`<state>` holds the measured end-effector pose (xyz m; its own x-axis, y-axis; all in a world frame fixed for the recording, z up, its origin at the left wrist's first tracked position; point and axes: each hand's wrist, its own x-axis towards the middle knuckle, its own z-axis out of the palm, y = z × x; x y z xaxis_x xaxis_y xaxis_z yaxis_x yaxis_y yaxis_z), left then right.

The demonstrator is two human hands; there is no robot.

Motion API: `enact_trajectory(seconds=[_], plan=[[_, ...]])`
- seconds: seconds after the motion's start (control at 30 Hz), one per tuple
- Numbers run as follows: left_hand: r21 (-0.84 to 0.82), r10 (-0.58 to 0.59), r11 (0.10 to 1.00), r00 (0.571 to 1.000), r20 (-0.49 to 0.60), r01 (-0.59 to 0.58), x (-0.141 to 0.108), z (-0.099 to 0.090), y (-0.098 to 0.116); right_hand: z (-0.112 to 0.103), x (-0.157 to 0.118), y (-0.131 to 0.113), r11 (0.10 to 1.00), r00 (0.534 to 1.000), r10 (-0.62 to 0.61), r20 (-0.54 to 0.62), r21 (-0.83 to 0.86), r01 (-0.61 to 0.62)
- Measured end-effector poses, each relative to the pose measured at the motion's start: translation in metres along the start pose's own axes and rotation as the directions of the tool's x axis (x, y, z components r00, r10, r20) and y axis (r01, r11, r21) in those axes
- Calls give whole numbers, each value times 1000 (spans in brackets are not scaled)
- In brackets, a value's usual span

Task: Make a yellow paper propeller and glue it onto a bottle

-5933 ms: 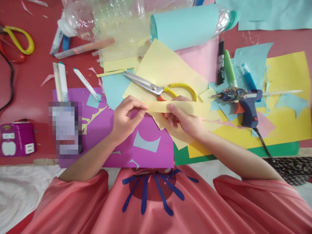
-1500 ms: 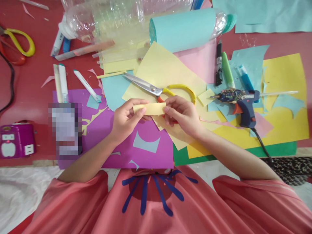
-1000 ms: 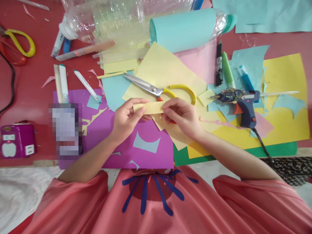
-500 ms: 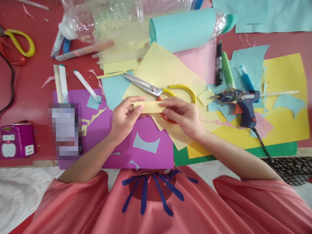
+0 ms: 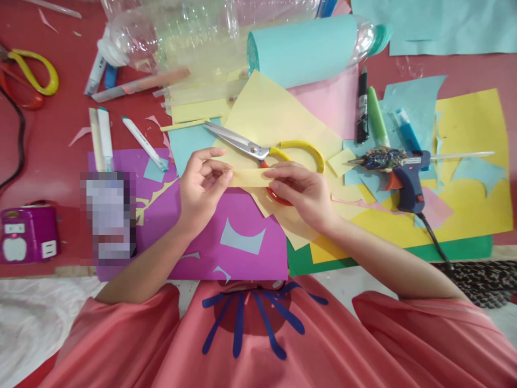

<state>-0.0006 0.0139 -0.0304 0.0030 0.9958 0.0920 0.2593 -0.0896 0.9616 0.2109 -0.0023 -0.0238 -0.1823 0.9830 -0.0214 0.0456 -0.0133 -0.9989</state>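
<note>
A short strip of pale yellow paper [image 5: 248, 178] stretches level between my two hands. My left hand [image 5: 204, 186] pinches its left end between thumb and finger, the index finger raised away from it. At the other end, my right hand [image 5: 305, 194] grips the strip with thumb on the near side and fingers on the far edge. Just beyond the strip lie scissors [image 5: 254, 150] with yellow and red handles, partly covered by my right hand. They rest on a larger pale yellow sheet [image 5: 278, 108].
A blue glue gun [image 5: 412, 183] lies at right, its nozzle pointing left. A bottle wrapped in light blue paper [image 5: 302, 51] and clear plastic bottles [image 5: 173, 32] lie at the back. At left are a phone [image 5: 109, 215], markers [image 5: 143, 143] and a purple power adapter [image 5: 30, 234].
My left hand has shifted slightly left along the strip, and its index finger has lifted. My right hand stays nearly still, holding the same end.
</note>
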Motion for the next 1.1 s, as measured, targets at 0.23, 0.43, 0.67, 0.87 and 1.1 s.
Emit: enact_trajectory(seconds=[0.23, 0.43, 0.67, 0.87, 1.1], plan=[[58, -19, 998, 1000, 5, 19, -2, -1, 5, 2, -1, -1, 1000, 1000, 17, -16, -1, -17], [198, 183, 960, 978, 99, -200, -2, -3, 6, 3, -1, -2, 994, 996, 31, -80, 111, -22], [261, 359, 883, 919, 160, -390, -1, -4, -1, 3, -4, -6, 993, 999, -28, 32, 112, 24], [255, 459, 808, 838, 294, -532, -5, -4, -6, 4, -2, 1, 995, 996, 40, 81, 84, -46], [172, 623, 711, 725, 294, -681, -5, 1, -5, 1, 0, 2, 990, 980, 27, 198, 127, -53]])
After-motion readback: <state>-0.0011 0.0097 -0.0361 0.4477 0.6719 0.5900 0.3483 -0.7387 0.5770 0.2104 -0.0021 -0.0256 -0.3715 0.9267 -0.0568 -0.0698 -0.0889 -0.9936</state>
